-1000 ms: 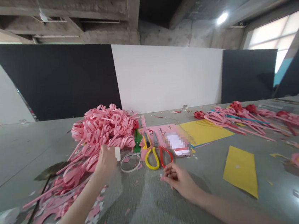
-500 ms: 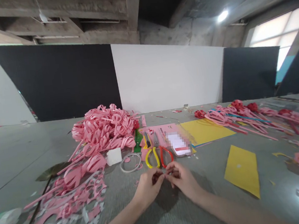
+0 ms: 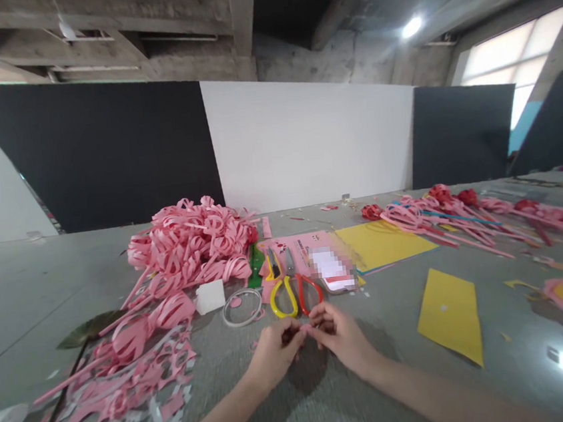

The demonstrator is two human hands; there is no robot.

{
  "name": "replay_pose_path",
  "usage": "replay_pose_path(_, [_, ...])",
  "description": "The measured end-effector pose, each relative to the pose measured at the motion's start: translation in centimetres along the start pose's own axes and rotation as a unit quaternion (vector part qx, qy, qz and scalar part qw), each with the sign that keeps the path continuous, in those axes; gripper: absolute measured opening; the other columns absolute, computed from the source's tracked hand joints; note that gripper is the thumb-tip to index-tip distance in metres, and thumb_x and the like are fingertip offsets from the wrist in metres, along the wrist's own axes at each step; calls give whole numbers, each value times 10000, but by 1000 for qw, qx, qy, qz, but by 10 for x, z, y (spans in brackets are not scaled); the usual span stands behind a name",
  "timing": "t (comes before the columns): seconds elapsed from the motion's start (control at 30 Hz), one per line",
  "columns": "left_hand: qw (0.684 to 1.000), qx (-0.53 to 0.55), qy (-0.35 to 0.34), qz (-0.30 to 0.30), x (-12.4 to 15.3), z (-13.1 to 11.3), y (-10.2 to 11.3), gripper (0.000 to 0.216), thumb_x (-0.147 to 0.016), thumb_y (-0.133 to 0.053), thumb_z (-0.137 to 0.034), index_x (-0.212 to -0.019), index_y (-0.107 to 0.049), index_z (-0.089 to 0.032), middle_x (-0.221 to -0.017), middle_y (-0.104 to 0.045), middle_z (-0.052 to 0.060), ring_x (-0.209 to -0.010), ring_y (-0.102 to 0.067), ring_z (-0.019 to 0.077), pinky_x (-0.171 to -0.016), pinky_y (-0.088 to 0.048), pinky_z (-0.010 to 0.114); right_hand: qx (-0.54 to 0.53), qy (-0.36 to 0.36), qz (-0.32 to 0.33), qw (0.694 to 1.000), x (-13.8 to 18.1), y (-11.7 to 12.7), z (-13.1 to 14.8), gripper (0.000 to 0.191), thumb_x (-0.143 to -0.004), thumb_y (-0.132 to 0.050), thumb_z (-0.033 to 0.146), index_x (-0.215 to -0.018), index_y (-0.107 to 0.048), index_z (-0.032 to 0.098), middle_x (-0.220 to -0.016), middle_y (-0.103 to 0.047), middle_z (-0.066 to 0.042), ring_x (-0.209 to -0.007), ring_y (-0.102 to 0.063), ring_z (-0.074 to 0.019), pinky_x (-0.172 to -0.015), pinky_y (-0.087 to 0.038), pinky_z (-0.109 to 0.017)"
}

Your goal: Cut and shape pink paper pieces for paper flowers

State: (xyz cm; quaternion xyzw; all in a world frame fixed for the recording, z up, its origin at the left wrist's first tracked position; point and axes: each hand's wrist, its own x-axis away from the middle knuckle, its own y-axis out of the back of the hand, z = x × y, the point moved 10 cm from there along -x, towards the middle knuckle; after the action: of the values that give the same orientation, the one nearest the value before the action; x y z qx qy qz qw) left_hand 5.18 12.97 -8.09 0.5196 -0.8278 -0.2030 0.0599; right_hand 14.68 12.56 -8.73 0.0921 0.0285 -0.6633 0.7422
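Note:
Between the fingertips of both hands is a small pink piece (image 3: 306, 328), mostly covered by the fingers. My left hand (image 3: 270, 354) pinches its left side with thumb and fingers. My right hand (image 3: 344, 339) pinches it from the right, the two hands nearly touching just above the grey floor. Right beyond them lie scissors with a yellow handle (image 3: 283, 299) and a red handle (image 3: 311, 295). A yellow utility knife (image 3: 272, 266) rests near the scissors, on pink packaging (image 3: 295, 244). Beside that lies a phone (image 3: 332, 270) with a blurred screen.
Pink strip flowers (image 3: 189, 244) are heaped at left, above pink scraps (image 3: 124, 395). A wire coil (image 3: 243, 321) and white square (image 3: 210, 297) lie left of the scissors. At right are yellow sheets (image 3: 448, 314) and more pink strips (image 3: 413, 220). Panels (image 3: 312, 140) stand behind.
The pink piece shows more clearly between the fingertips, and my hands have shifted very slightly. The whole view has swung a little to the right.

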Motion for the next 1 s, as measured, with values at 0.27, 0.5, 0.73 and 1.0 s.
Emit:
replay_pose_path(0.27, [999, -42, -13, -13, 1, -4, 1, 232, -785, -428, -339, -641, -469, -161, -496, -444, -42, -435, -438, 98, -448, -311, 200, 12, 9, -2, 1000, 0, 0, 3, 245, -671, -604, 338, -760, -443, 176, -639, -503, 29, -507, -485, -79, -436, -411, -190])
replay_pose_path(0.5, [999, 21, 11, -22, -3, 5, 3, 256, -768, -450, -389, -648, -469, -165, -540, -479, -24, -451, -474, 111, -448, -355, 211, 3, 12, -13, 1000, -2, 1, 0, 261, -686, -595, 352, -770, -426, 172, -649, -501, 30, -487, -469, -71, -450, -399, -199])
replay_pose_path(0.73, [993, 90, -5, -82, -2, 6, 17, 208, -780, -436, -356, -666, -436, -182, -592, -568, 7, -559, -557, 148, -537, -427, 245, 75, 61, -43, 994, -2, 9, 13, 140, -777, -462, 303, -828, -427, 177, -745, -531, 4, -526, -515, -77, -500, -416, -203])
replay_pose_path(1.0, [990, 94, -8, -100, -1, 8, 21, 105, -711, -475, -231, -628, -430, -185, -555, -570, -12, -521, -565, 146, -523, -418, 238, 572, -27, -57, 818, -55, 4, 38, 298, -717, -492, 395, -869, -569, 151, -841, -628, -97, -793, -592, -226, -647, -429, -303])
